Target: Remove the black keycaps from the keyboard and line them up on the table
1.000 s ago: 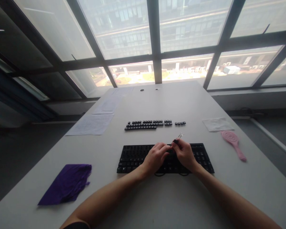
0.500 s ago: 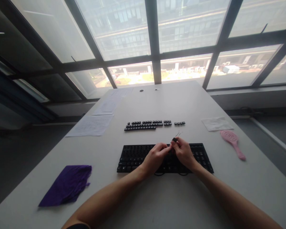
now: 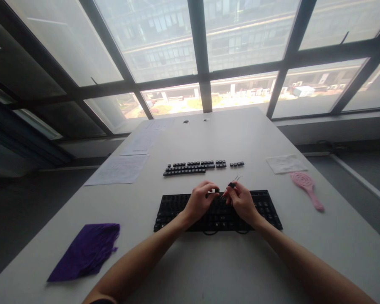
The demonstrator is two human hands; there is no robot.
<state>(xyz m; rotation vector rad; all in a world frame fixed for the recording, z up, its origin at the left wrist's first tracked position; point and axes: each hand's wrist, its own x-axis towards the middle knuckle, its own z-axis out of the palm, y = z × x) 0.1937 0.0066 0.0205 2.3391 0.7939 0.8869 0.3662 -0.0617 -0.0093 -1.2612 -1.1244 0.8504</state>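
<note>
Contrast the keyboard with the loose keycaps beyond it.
The keyboard is one broad slab; the loose keycaps are small separate pieces in rows. The keyboard is partly hidden by the left hand and right hand; the loose keycaps lie uncovered, farther away. Both are black and rest on the white table.

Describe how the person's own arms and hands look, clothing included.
The left hand and the right hand are bare, without gloves. No watch or bracelet shows. The left arm is bare up to the edge of a dark sleeve at the bottom of the picture; the right arm is bare as far as it shows, with no sleeve in view.
</note>
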